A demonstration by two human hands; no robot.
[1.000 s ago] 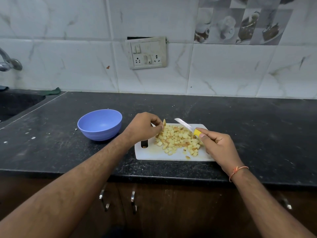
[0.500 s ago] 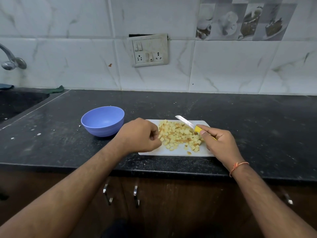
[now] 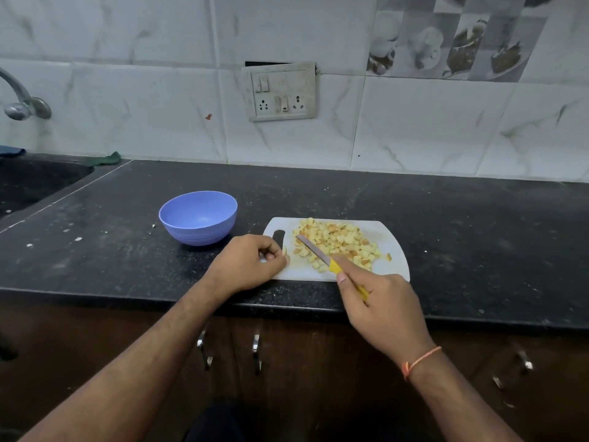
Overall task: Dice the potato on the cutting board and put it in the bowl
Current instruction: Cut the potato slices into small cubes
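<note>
At the far left of the frame a shiny tap [image 3: 22,103] sticks out from the white tiled wall [image 3: 127,100] above a dark sink [image 3: 28,183]. A small green cloth [image 3: 106,158] lies at the back of the black counter [image 3: 446,237], near the sink. A little to the right, a blue bowl [image 3: 198,218] sits on the counter with nothing in it.

Below and right of the bowl is the left hand [image 3: 251,266]. Its fingers are curled in, and the fingertips pinch a small piece of potato [image 3: 285,252] at the left end of the white cutting board [image 3: 392,250], next to the board's handle hole. Higher up in the middle, a switch plate [image 3: 279,90] with sockets hangs on the wall.

The pile of potato cubes [image 3: 341,240] lies on the middle of the board, just right of the bowl but not in it. The knife [image 3: 322,255] rests across the near side of the pile, its tip pointing to the upper left. The right hand [image 3: 382,311] grips its yellow handle, with the fingers wrapped around it. An orange string [image 3: 420,360] goes around that wrist. Metal cupboard handles [image 3: 256,352] show under the counter edge.
</note>
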